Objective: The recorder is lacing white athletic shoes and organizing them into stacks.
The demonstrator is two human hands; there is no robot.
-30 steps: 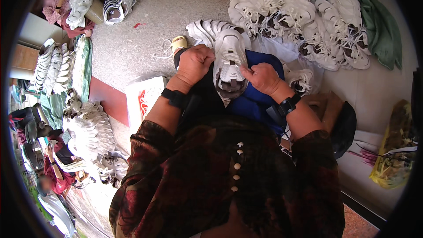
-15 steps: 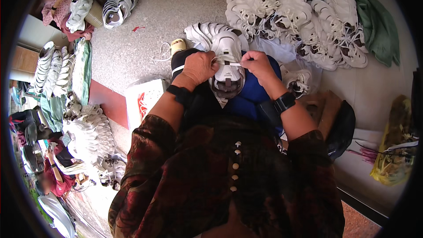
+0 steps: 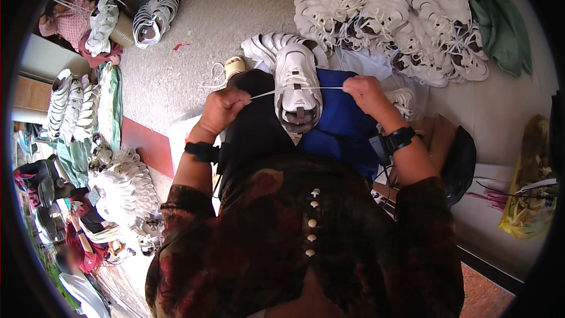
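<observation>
A white and grey sneaker lies between my knees, toe away from me and heel opening toward me. A white shoelace runs across its upper, pulled taut to both sides. The lace's left end is in my closed left hand, over my dark left trouser leg. Out to the right, above the blue cloth on my lap, my right hand pinches the other end. A fanned row of white shoe uppers lies just beyond the sneaker.
Many white sneakers are heaped at the far right beside a green cloth. More shoe stacks stand at left, near people at work. A yellow slipper shows past my left knee. A yellow bag is at right.
My hands have moved apart, the left one out to the left and toward me, the right one to the right. The lace between them is now stretched long across the sneaker.
</observation>
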